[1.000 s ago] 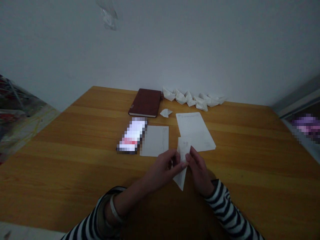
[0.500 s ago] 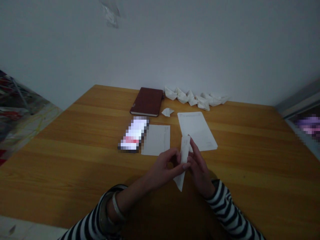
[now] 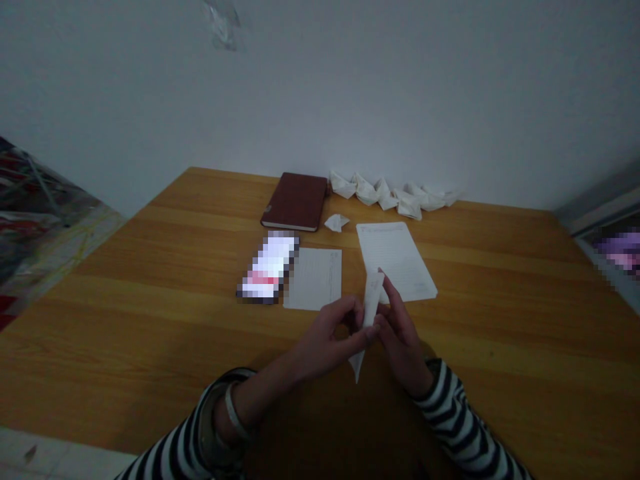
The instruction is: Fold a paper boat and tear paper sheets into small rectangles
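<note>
A folded piece of white paper point(image 3: 372, 297) is held upright above the table, its pointed lower end showing beneath my fingers. My left hand point(image 3: 330, 337) pinches it from the left between thumb and fingers. From the right, my right hand point(image 3: 403, 343) grips the same paper, its index finger along the upper edge. Behind my hands lie a lined sheet point(image 3: 397, 257) on the right and another lined sheet point(image 3: 315, 280) on the left. A small folded paper piece point(image 3: 337, 223) sits farther back.
A phone point(image 3: 270, 267) with a blurred screen lies left of the sheets. Behind it is a dark red notebook point(image 3: 295, 201). Several folded paper boats point(image 3: 385, 193) stand in a row along the wall. All rest on a wooden table point(image 3: 150, 280).
The folded paper has tilted slightly to the right at its top, and its lower tip looks narrower. Both hands keep their grip in nearly the same place.
</note>
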### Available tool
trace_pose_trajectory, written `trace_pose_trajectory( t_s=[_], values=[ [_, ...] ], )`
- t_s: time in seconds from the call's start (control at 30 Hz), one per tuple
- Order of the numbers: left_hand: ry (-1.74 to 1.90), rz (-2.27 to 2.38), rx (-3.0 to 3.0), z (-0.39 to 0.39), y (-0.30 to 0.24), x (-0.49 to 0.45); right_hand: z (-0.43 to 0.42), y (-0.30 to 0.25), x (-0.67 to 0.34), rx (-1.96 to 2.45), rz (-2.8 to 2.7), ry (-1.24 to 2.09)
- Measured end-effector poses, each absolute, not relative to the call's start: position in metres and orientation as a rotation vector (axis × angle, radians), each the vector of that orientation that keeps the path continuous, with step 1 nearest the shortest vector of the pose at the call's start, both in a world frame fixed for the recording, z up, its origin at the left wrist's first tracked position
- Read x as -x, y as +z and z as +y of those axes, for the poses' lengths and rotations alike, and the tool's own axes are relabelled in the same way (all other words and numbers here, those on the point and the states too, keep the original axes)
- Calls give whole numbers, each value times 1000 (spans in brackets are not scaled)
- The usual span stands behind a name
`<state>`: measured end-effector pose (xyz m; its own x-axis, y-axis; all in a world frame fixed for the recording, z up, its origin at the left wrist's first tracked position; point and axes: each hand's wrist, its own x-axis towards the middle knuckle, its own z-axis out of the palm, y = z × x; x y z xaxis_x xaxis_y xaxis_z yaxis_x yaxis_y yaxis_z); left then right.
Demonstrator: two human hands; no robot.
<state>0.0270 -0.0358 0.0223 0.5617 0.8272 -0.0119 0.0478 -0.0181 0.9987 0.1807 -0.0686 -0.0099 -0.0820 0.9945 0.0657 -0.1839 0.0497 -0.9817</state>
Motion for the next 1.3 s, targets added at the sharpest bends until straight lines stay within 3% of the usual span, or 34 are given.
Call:
trace_pose_trajectory(
  t_s=[0.53, 0.8, 0.93, 1.0, 1.1, 1.3],
  values=[
    [734, 868, -1485, -32, 25, -23, -65, -6, -190, 1051, -936, 1386],
    [942, 1246, -1550, 3, 20, 19, -43, -17, -236, 1439, -1054, 1034],
    [529, 1642, -2022, 17, 17, 36, -35, -23, -251, 1563, -1141, 1015],
    [511, 1815, -2292, 17, 14, 31, -34, -23, -253, 1583, -1191, 1011],
    [592, 1615, -2647, 15, 7, 15, -34, -22, -252, 1580, -1227, 1014],
    [243, 1060, -2802, 18, -22, 1, -29, -27, -250, 1558, -1260, 1000]
  ],
)
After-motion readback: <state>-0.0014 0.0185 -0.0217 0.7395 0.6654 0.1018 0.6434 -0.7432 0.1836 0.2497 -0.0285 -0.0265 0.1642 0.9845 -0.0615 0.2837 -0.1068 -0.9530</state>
